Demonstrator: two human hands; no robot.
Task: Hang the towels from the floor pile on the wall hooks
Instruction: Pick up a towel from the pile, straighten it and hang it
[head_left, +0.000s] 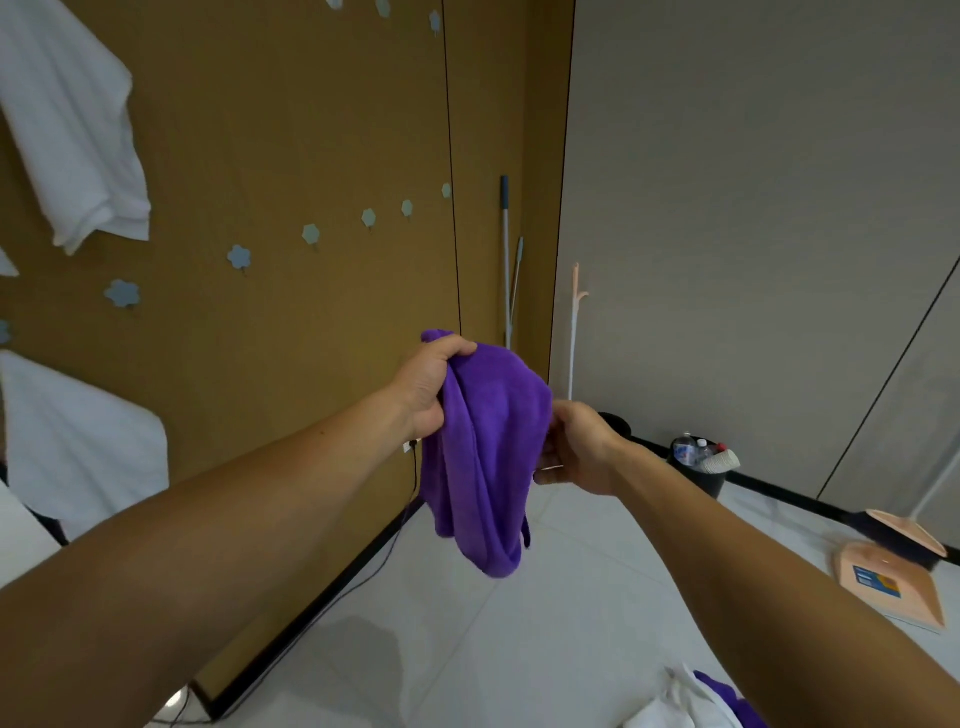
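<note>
A purple towel (483, 457) hangs bunched in front of me, held up by both hands. My left hand (428, 387) grips its top edge. My right hand (576, 449) pinches its right side. On the brown wall at the left runs a row of pale flower-shaped hooks (310, 234), all bare in the middle stretch. Two white towels hang on that wall: one at the upper left (72, 119), one lower left (83, 447). The floor pile (696, 701) of white and purple cloth shows at the bottom right edge, partly hidden by my right arm.
Two mop handles (505, 260) lean in the wall corner. A black bin (701, 467) with bottles stands by the grey wall. A pink dustpan (888, 587) and broom lie on the white tiled floor at the right. A black cable (400, 519) runs down the brown wall.
</note>
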